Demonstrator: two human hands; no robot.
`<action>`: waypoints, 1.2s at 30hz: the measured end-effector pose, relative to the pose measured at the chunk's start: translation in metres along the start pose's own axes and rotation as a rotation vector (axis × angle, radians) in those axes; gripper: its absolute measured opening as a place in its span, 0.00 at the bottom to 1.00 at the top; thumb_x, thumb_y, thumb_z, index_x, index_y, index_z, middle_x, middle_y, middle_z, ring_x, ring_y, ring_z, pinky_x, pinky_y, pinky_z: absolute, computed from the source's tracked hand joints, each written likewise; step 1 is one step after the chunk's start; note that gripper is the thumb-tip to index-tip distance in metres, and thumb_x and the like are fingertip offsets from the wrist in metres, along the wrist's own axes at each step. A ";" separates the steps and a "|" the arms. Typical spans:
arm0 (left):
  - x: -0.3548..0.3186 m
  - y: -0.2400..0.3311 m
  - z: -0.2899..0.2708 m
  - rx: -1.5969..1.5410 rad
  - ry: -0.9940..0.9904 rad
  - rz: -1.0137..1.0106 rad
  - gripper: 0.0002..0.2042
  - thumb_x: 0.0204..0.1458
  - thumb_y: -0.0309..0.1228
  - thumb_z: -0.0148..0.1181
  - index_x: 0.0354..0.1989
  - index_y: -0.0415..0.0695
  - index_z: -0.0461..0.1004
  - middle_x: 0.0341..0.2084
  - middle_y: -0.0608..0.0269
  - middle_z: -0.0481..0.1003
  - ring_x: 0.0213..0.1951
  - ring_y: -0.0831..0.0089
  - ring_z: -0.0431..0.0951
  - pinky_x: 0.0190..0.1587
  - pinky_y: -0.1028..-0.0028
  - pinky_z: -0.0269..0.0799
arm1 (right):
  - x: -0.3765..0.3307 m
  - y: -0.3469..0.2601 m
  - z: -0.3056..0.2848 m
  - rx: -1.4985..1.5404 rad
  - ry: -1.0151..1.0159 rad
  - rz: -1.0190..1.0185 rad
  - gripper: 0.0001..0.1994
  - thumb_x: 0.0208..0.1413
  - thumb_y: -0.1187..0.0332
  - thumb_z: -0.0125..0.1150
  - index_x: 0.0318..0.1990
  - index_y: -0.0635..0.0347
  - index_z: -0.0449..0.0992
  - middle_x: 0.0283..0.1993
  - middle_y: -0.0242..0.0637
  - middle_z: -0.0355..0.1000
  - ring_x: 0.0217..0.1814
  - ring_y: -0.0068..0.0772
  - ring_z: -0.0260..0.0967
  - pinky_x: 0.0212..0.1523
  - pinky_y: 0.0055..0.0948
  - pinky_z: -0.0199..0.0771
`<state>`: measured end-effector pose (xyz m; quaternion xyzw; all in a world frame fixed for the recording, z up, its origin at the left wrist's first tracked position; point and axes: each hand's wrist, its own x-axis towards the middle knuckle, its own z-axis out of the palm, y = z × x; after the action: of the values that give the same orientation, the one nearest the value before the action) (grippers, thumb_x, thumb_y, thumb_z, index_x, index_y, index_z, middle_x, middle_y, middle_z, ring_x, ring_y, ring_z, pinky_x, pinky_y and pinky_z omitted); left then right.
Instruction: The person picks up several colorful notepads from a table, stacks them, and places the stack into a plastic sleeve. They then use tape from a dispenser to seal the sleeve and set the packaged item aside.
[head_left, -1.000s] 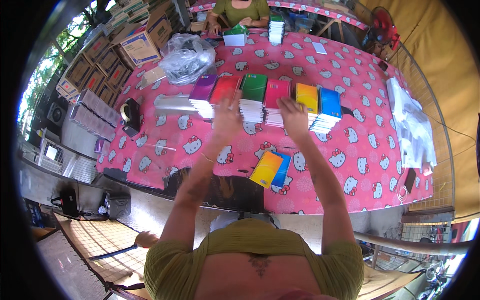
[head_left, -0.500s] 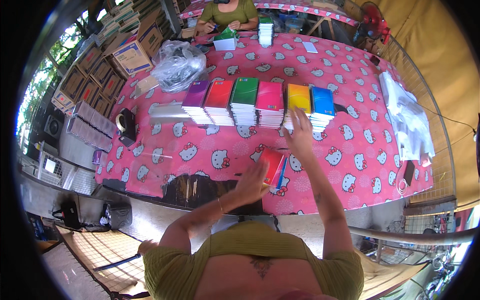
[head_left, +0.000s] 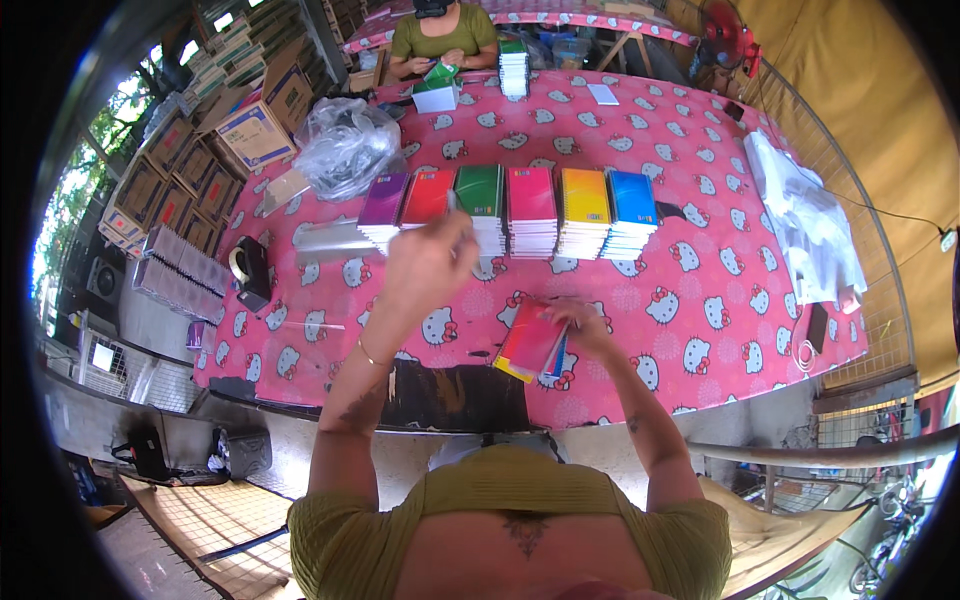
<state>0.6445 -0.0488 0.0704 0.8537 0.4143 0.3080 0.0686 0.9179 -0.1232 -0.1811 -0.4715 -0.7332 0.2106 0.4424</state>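
Note:
My left hand is smeared by motion in front of the red and green notebook stacks; whether its fingers grip anything cannot be made out. On the near side of the table, my right hand grips the right edge of a small fanned pile of notebooks. Pink and red covers show on top, with yellow and blue edges beneath. Spiral-bound notebooks stand in a row of stacks: purple, red, green, pink, yellow and blue.
Crumpled clear plastic and a tape dispenser lie at the left. White plastic bags hang over the right edge. Across the pink table, a person handles green notebooks. Cartons are piled at far left.
My right hand has come back from the yellow stack to the small pile, where yellow and pink now show. My left hand has left the pile and reached up to the red and green stacks.

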 end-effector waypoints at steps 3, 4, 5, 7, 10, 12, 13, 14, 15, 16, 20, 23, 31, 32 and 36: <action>-0.037 0.008 0.077 0.182 -0.225 0.028 0.23 0.60 0.52 0.54 0.27 0.44 0.78 0.19 0.52 0.78 0.24 0.51 0.81 0.29 0.57 0.77 | 0.000 -0.002 0.008 -0.302 -0.183 -0.091 0.22 0.47 0.85 0.52 0.45 0.47 0.80 0.52 0.32 0.78 0.62 0.39 0.70 0.57 0.42 0.69; -0.048 0.017 0.111 0.204 -0.415 -0.021 0.25 0.60 0.55 0.51 0.30 0.44 0.79 0.20 0.52 0.79 0.25 0.50 0.81 0.30 0.57 0.77 | 0.004 -0.006 0.007 -0.362 -0.214 -0.099 0.23 0.47 0.85 0.52 0.46 0.46 0.81 0.52 0.31 0.78 0.63 0.39 0.69 0.58 0.43 0.68; -0.062 0.021 0.139 0.226 -0.610 -0.062 0.27 0.61 0.58 0.47 0.33 0.44 0.79 0.21 0.52 0.79 0.27 0.50 0.81 0.32 0.56 0.77 | 0.009 -0.002 0.003 -0.254 -0.227 -0.014 0.23 0.47 0.84 0.53 0.48 0.46 0.80 0.54 0.31 0.77 0.64 0.40 0.67 0.60 0.44 0.66; -0.083 0.006 0.189 -0.018 -0.503 -0.069 0.23 0.61 0.53 0.51 0.41 0.43 0.78 0.27 0.50 0.80 0.30 0.49 0.81 0.35 0.54 0.77 | 0.032 0.015 -0.021 -0.064 -0.225 0.145 0.24 0.47 0.82 0.55 0.52 0.46 0.79 0.59 0.33 0.73 0.68 0.41 0.62 0.63 0.47 0.61; -0.051 -0.034 0.185 -0.183 -0.129 -0.190 0.21 0.59 0.42 0.57 0.54 0.40 0.73 0.38 0.46 0.79 0.36 0.48 0.80 0.41 0.54 0.76 | 0.090 -0.037 -0.036 -0.665 0.262 -0.011 0.28 0.48 0.73 0.64 0.61 0.53 0.72 0.66 0.40 0.63 0.64 0.48 0.63 0.60 0.48 0.63; -0.001 -0.063 0.148 -0.030 -0.079 -0.264 0.28 0.54 0.33 0.60 0.63 0.39 0.65 0.46 0.45 0.76 0.46 0.49 0.77 0.52 0.54 0.71 | 0.112 -0.029 -0.053 -0.863 0.314 -0.017 0.24 0.48 0.73 0.64 0.57 0.55 0.74 0.61 0.37 0.68 0.61 0.45 0.66 0.57 0.47 0.64; 0.011 -0.083 0.140 0.426 0.106 -0.080 0.31 0.52 0.31 0.61 0.65 0.37 0.62 0.55 0.45 0.72 0.57 0.50 0.72 0.62 0.52 0.63 | 0.117 -0.015 -0.063 -0.908 0.292 0.045 0.23 0.48 0.73 0.65 0.55 0.55 0.75 0.60 0.37 0.69 0.60 0.45 0.67 0.57 0.46 0.65; 0.016 -0.106 0.134 0.585 0.150 -0.091 0.33 0.51 0.31 0.62 0.66 0.34 0.60 0.64 0.47 0.66 0.66 0.52 0.65 0.69 0.50 0.53 | 0.118 -0.007 -0.068 -0.943 0.268 0.103 0.22 0.48 0.74 0.65 0.53 0.56 0.76 0.58 0.36 0.71 0.59 0.45 0.68 0.57 0.45 0.65; -0.001 -0.138 0.121 0.582 0.035 -0.196 0.29 0.51 0.25 0.55 0.66 0.39 0.62 0.65 0.46 0.65 0.67 0.54 0.64 0.70 0.53 0.54 | 0.119 -0.019 -0.062 -0.802 0.301 0.083 0.20 0.48 0.74 0.64 0.51 0.56 0.77 0.56 0.36 0.72 0.58 0.44 0.69 0.57 0.44 0.65; -0.018 -0.159 0.104 0.531 0.040 -0.154 0.28 0.51 0.24 0.54 0.64 0.38 0.64 0.63 0.46 0.67 0.64 0.53 0.67 0.68 0.53 0.57 | 0.113 -0.043 -0.057 -0.659 0.325 0.064 0.18 0.48 0.75 0.64 0.49 0.56 0.78 0.54 0.35 0.74 0.58 0.43 0.70 0.57 0.43 0.65; -0.023 -0.124 0.060 0.251 0.286 0.084 0.23 0.51 0.19 0.51 0.58 0.37 0.71 0.55 0.46 0.74 0.53 0.50 0.77 0.58 0.54 0.70 | 0.024 -0.057 -0.033 -0.081 0.227 -0.068 0.16 0.49 0.81 0.58 0.45 0.53 0.79 0.51 0.34 0.76 0.59 0.41 0.71 0.61 0.41 0.64; -0.064 -0.047 0.053 0.123 0.343 0.232 0.23 0.48 0.19 0.54 0.56 0.39 0.73 0.54 0.45 0.74 0.50 0.53 0.78 0.47 0.55 0.74 | -0.030 -0.028 0.012 -0.146 -0.050 0.002 0.20 0.48 0.85 0.54 0.45 0.51 0.79 0.57 0.35 0.75 0.67 0.43 0.66 0.67 0.42 0.60; -0.130 -0.020 0.134 -0.115 -0.186 0.145 0.24 0.53 0.25 0.57 0.61 0.43 0.68 0.49 0.49 0.75 0.49 0.51 0.75 0.51 0.56 0.71 | 0.003 -0.005 -0.008 0.046 0.438 0.380 0.17 0.53 0.83 0.50 0.50 0.60 0.76 0.57 0.47 0.72 0.62 0.50 0.69 0.57 0.39 0.72; -0.091 -0.036 0.125 -0.116 -0.175 0.002 0.24 0.53 0.27 0.57 0.61 0.42 0.68 0.48 0.49 0.75 0.49 0.51 0.75 0.52 0.56 0.71 | 0.015 -0.019 -0.007 0.036 0.425 0.330 0.17 0.53 0.82 0.51 0.50 0.61 0.76 0.56 0.47 0.72 0.60 0.50 0.70 0.55 0.39 0.72; 0.009 -0.112 0.115 0.206 0.242 0.165 0.28 0.46 0.20 0.59 0.61 0.39 0.67 0.56 0.44 0.70 0.54 0.49 0.73 0.55 0.56 0.70 | 0.047 -0.044 0.017 0.005 0.382 0.217 0.17 0.54 0.79 0.55 0.53 0.61 0.73 0.53 0.48 0.72 0.53 0.52 0.72 0.48 0.41 0.74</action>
<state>0.6408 0.0469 -0.0588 0.8440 0.3774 0.3691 -0.0952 0.8734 -0.1006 -0.1373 -0.5780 -0.5805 0.1654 0.5492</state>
